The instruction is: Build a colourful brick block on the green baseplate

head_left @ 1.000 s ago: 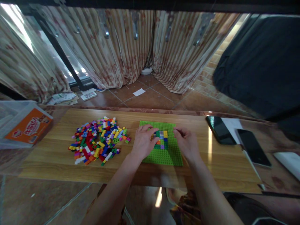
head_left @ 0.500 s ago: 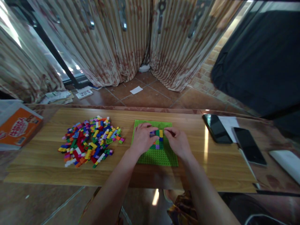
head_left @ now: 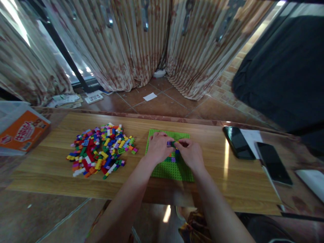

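**Wood beneath bright plastic**

Behind everything, striped curtains with reddish blotches. In front of them, the long wooden worktop. Past its left end, a translucent box with an orange label. On the left half of the wood, a loose pile of mixed bricks. Near the middle, flat on the wood, a green baseplate. Over it, close together with fingers bent inward, the left hand and the right hand; impossible to tell whether clamped on anything. To the right, two dark phones. Smallest, at the fingertips and partly hidden, coloured bricks on the baseplate.
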### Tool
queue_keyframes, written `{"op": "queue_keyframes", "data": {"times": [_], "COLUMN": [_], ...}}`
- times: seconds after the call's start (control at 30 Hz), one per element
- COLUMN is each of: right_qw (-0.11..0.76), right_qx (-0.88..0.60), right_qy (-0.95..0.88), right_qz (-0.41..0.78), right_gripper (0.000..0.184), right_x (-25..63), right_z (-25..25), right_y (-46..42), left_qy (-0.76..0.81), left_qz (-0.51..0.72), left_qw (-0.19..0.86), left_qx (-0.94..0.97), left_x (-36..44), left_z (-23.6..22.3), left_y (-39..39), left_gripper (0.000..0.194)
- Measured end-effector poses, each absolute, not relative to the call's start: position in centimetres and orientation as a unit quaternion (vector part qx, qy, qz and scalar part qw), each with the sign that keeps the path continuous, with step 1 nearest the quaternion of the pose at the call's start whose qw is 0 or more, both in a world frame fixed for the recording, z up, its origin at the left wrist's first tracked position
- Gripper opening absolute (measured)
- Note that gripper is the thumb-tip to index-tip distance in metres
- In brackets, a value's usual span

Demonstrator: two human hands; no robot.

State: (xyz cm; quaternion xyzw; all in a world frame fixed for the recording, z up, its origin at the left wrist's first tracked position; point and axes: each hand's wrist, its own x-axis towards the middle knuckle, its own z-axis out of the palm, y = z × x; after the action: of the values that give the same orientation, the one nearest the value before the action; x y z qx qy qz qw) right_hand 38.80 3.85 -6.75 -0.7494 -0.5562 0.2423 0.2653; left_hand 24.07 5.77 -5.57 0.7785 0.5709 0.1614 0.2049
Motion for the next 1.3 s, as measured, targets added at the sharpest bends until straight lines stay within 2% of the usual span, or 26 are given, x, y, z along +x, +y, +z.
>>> {"op": "queue_keyframes", "data": {"times": [0.27, 0.47, 0.53, 0.73, 0.9, 1.0, 1.3], "right_qw": [0.289, 0.305, 0.308, 0.345, 0.405, 0.410, 0.286], "right_qx": [-0.734, -0.714, -0.708, -0.679, -0.677, -0.668, -0.628], "right_qy": [-0.559, -0.578, -0.580, -0.581, -0.555, -0.571, -0.700], "right_qz": [0.255, 0.250, 0.260, 0.287, 0.265, 0.245, 0.185], "right_gripper": [0.025, 0.023, 0.026, 0.038, 0.038, 0.034, 0.037], "right_x": [39.2, 39.4, 39.6, 40.7, 41.3, 40.7, 38.9], "right_z": [-7.9, -8.1, -8.1, -8.5, -7.8, -6.9, -7.7], "right_y": [4.7, 4.7, 4.6, 4.6, 4.5, 4.1, 3.6], "left_qy": [0.562, 0.559, 0.557, 0.536, 0.549, 0.569, 0.617], "left_qz": [0.106, 0.133, 0.153, 0.224, 0.288, 0.311, 0.327], "left_qw": [0.186, 0.184, 0.184, 0.211, 0.213, 0.198, 0.174], "left_qx": [0.799, 0.797, 0.795, 0.786, 0.755, 0.735, 0.694], "left_x": [24.6, 24.4, 24.2, 22.8, 19.8, 18.3, 15.4], "left_z": [-4.5, -5.0, -5.5, -5.9, -5.0, -4.8, -4.9], "left_y": [6.2, 5.9, 5.6, 3.8, 3.0, 3.2, 3.5], "left_gripper": [0.024, 0.024, 0.028, 0.058, 0.039, 0.032, 0.027]}}
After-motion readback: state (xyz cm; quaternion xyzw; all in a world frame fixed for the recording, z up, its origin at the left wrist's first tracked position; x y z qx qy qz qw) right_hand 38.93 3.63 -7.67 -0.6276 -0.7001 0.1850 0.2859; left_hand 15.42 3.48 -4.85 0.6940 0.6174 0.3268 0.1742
